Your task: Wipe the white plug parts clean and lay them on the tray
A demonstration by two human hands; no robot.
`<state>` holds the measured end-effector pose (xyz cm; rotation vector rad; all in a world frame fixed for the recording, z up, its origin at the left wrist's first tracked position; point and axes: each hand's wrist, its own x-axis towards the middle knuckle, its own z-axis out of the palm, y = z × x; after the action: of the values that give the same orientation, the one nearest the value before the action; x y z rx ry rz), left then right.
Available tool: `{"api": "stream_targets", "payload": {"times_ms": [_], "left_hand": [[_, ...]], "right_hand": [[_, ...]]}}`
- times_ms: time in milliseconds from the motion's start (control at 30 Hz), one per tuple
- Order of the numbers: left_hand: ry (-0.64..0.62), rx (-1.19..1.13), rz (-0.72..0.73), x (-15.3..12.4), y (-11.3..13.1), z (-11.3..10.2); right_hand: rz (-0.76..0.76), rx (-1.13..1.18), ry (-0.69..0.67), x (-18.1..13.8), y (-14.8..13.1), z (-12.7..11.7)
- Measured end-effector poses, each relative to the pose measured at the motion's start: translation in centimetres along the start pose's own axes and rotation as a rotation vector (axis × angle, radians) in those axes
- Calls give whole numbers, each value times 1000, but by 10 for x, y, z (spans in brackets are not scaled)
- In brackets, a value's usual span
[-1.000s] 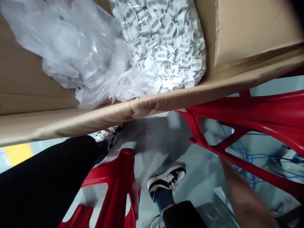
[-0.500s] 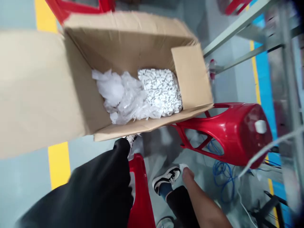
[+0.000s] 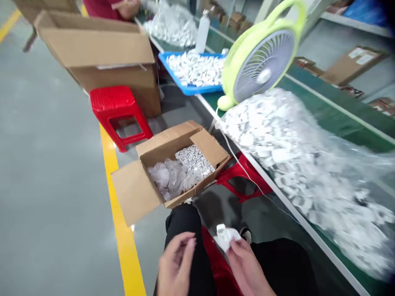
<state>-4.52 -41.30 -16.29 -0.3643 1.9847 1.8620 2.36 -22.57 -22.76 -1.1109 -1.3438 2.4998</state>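
Note:
My right hand is closed on a small white plastic part over my lap, with the fingers pinching its lower edge. Beside it on the left, my left hand hovers above my knee. Its fingers are loosely curled, slightly blurred, and I see nothing in them. In front of my knees stands an open cardboard box with its flaps spread. Crumpled clear plastic bags and a bag of small white pieces with dark marks lie inside it.
A large clear bag of white parts lies along the green-topped bench at right. Behind it stand a yellow-green fan and a blue tray of white parts. A red stool, a larger carton and another person's hand are farther back.
My view has swung up and back, so the bench, fan and tray now show. My left hand has come into view. My right hand now shows in front of me with the white part.

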Motion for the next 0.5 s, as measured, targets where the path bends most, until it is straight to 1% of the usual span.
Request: {"api": "stream_targets", "payload": {"times_ms": [67, 100, 167, 233, 300, 367, 433, 500], "left_hand": [[-175, -168, -12, -13, 35, 35], [-236, -177, 14, -22, 50, 50], [-315, -142, 95, -39, 73, 73], [-404, -122, 162, -52, 88, 93], [-542, -172, 159, -59, 98, 114], [-676, -205, 138, -62, 105, 139], [-768, -193, 137, -63, 113, 168], [-842, -184, 128, -63, 121, 199]], "right_hand": [[-58, 7, -64, -38, -31, 3], [-140, -61, -134, -53, -48, 2], [-368, -251, -233, -76, -84, -5], [-613, -463, -251, -93, -119, -15], [-839, -656, -198, -105, -148, -29], [-1031, -816, -103, -114, -169, -45], [-1158, -918, 3, -120, -184, -63], [-1211, -942, 100, -123, -194, -79]]}}
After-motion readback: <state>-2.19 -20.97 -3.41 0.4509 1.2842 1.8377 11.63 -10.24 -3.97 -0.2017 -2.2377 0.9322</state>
